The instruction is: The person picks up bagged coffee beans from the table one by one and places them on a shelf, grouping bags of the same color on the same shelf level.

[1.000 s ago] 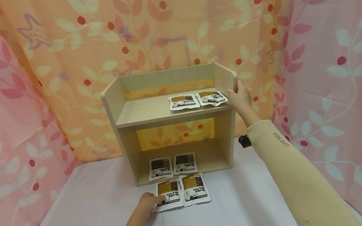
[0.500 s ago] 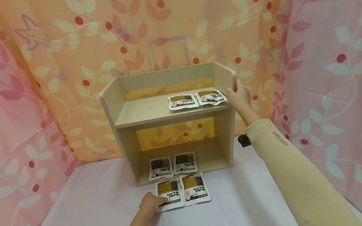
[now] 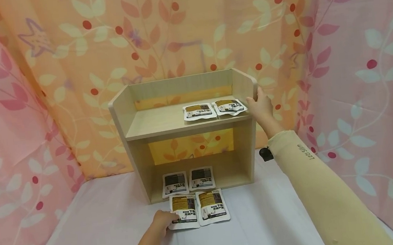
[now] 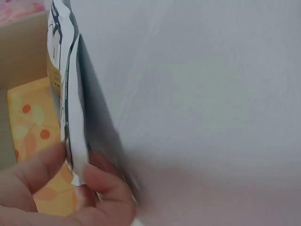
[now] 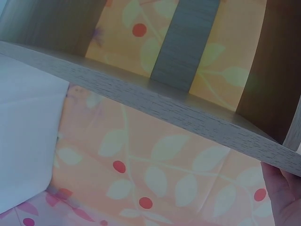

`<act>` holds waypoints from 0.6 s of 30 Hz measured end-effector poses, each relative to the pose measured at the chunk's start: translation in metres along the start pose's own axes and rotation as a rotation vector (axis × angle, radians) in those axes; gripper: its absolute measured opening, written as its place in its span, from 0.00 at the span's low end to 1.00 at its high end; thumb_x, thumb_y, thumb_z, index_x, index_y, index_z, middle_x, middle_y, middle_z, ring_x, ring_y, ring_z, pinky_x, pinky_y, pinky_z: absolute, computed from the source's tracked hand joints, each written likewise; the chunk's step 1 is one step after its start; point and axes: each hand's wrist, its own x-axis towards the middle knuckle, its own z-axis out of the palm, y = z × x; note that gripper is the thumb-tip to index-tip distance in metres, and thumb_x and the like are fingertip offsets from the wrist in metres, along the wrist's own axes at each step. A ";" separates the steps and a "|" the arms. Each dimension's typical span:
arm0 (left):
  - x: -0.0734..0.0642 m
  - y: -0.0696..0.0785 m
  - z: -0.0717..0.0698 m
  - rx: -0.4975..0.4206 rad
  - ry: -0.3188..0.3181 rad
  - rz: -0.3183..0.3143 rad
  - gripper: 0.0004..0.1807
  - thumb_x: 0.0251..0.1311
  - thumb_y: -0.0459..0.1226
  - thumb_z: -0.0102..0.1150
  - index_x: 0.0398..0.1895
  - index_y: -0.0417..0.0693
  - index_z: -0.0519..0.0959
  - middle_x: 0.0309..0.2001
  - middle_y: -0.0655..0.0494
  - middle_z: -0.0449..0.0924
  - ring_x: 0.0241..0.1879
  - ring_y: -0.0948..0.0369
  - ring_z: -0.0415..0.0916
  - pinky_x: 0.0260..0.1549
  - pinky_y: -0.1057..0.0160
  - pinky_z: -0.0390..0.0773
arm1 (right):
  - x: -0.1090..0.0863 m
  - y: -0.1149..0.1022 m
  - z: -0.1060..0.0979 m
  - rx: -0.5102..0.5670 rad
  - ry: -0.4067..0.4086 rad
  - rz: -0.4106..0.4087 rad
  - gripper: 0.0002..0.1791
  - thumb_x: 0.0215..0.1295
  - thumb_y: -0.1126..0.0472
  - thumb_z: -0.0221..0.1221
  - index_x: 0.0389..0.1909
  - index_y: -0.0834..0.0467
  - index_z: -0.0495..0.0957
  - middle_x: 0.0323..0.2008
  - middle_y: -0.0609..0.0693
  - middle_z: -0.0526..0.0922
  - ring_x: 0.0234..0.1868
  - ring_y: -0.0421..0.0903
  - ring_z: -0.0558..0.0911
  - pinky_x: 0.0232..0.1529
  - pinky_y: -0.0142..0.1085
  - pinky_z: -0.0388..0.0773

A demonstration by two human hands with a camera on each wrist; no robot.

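In the head view my left hand (image 3: 163,220) pinches the left edge of a white pouch (image 3: 184,211) with a gold-and-black label. The left wrist view shows that pouch (image 4: 75,103) edge-on between my thumb and curled fingers. A matching pouch (image 3: 212,206) lies right beside it, in front of the shelf. My right hand (image 3: 262,105) grips the right side panel of a two-tier wooden shelf (image 3: 190,129). In the right wrist view, part of the right hand (image 5: 282,193) shows against the panel's edge.
Two gold-labelled pouches, one left (image 3: 199,112) and one right (image 3: 229,106), lie on the upper tier's right side. Two dark-labelled pouches, left (image 3: 175,183) and right (image 3: 201,178), rest at the lower tier's front. A white cloth (image 3: 96,229) covers the table; patterned curtains (image 3: 172,29) surround it.
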 end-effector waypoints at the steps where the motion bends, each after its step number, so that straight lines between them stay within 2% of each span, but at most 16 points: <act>1: 0.001 -0.001 0.000 -0.023 -0.001 -0.013 0.26 0.56 0.30 0.62 0.49 0.19 0.63 0.36 0.38 0.69 0.30 0.53 0.69 0.26 0.64 0.74 | 0.001 0.001 0.000 -0.002 0.002 0.000 0.23 0.70 0.60 0.47 0.64 0.61 0.64 0.59 0.64 0.74 0.60 0.61 0.71 0.61 0.55 0.66; 3: 0.001 -0.002 0.001 -0.068 -0.004 -0.029 0.24 0.58 0.31 0.60 0.49 0.19 0.62 0.32 0.42 0.69 0.24 0.57 0.68 0.20 0.69 0.72 | 0.001 0.002 0.000 -0.006 0.005 0.001 0.23 0.70 0.60 0.47 0.64 0.61 0.65 0.59 0.63 0.74 0.60 0.61 0.71 0.61 0.55 0.66; 6: 0.000 -0.004 0.000 -0.141 0.001 -0.031 0.22 0.62 0.31 0.55 0.51 0.19 0.63 0.29 0.45 0.70 0.19 0.61 0.66 0.16 0.71 0.72 | 0.001 0.002 0.001 -0.008 0.007 0.002 0.23 0.70 0.59 0.47 0.64 0.61 0.64 0.60 0.63 0.74 0.60 0.61 0.71 0.62 0.54 0.65; 11: -0.008 -0.007 0.000 -0.259 0.003 0.062 0.19 0.64 0.28 0.47 0.51 0.15 0.65 0.27 0.46 0.78 0.20 0.62 0.75 0.17 0.67 0.78 | 0.000 0.000 0.000 -0.011 0.005 -0.002 0.23 0.71 0.60 0.47 0.64 0.62 0.64 0.60 0.63 0.74 0.60 0.61 0.71 0.62 0.54 0.65; 13: -0.010 -0.008 0.000 -0.321 -0.010 0.078 0.19 0.65 0.28 0.43 0.51 0.14 0.65 0.26 0.46 0.80 0.21 0.60 0.78 0.18 0.63 0.81 | -0.001 0.000 0.000 -0.011 0.002 -0.006 0.23 0.71 0.60 0.47 0.64 0.62 0.64 0.60 0.64 0.74 0.60 0.61 0.71 0.62 0.54 0.65; 16: -0.012 -0.007 -0.002 -0.429 -0.044 0.049 0.21 0.67 0.28 0.38 0.55 0.13 0.61 0.25 0.48 0.81 0.24 0.57 0.81 0.23 0.59 0.83 | -0.001 0.000 0.000 -0.006 0.000 -0.008 0.22 0.71 0.60 0.47 0.63 0.62 0.64 0.59 0.64 0.74 0.60 0.61 0.71 0.62 0.54 0.65; 18: -0.012 -0.006 -0.002 -0.468 -0.065 0.014 0.22 0.68 0.28 0.39 0.58 0.14 0.59 0.25 0.48 0.82 0.25 0.55 0.83 0.25 0.58 0.83 | 0.000 0.000 0.000 -0.007 0.000 -0.005 0.22 0.71 0.60 0.47 0.63 0.62 0.64 0.60 0.64 0.74 0.60 0.61 0.71 0.62 0.54 0.65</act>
